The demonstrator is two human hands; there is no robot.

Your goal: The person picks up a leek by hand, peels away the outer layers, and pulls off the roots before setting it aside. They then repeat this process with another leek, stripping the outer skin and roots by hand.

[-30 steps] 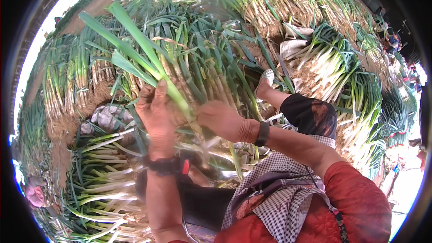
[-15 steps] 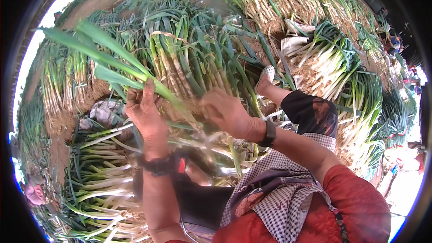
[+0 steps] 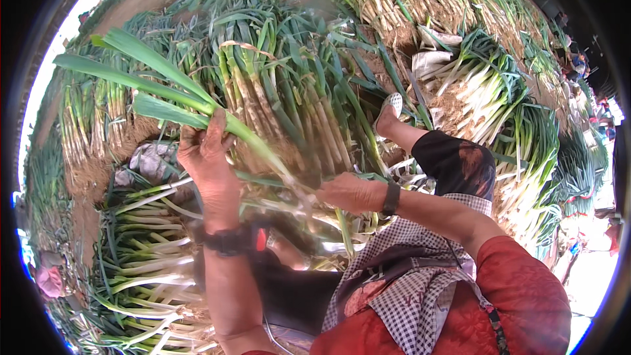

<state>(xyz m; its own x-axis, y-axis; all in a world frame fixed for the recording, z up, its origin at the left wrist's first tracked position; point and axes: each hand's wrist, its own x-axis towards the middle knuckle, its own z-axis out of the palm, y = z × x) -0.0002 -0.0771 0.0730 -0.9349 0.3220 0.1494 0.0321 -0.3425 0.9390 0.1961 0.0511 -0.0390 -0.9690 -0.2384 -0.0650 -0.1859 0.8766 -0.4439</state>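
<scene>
The left hand is closed around one green onion stalk partway along its length, its long flat leaves fanning up and to the left while the pale lower end slants down toward the right hand. The right hand's grip sits at that lower end, fingers curled toward the root; the area is blurred, so whether they pinch the skin or only touch it I cannot tell. A dark band is on each wrist. The stalk is held in the air over the person's lap, above a loose heap of cleaned green onions with white shanks lying at the lower left. Beyond the hands a large pile of muddy green onions leans across the soil, and more bundles lie to the right beside the person's outstretched leg and pale shoe. A checked apron covers the red sleeve and dark trousers.

Judging by the hold, the step in hand looks like stripping the dirty outer layer from the root end. The next move would call for a steady left hold while the right pulls downward along the shank, away from the leaves
</scene>
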